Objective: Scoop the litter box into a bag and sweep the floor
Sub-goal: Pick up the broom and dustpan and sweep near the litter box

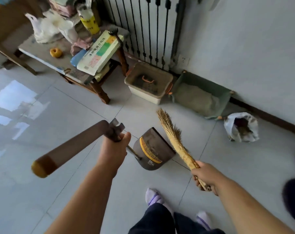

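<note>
Pale tiled floor [58,166], radiator [143,27] on back wall, cluttered tabletop [42,51] upper left, much of it blurred. Litter box [149,82] by radiator, contents hard to make out; green tray [202,97] beside it. White bag [241,126] near wall, right of both hands. Left hand [115,148] closed on dustpan handle [70,147]; dustpan [151,149] on floor between hands. Right hand [205,176] gripping straw broom [174,137], bristles angled over dustpan. Dark shapes at right edge cut off.
</note>
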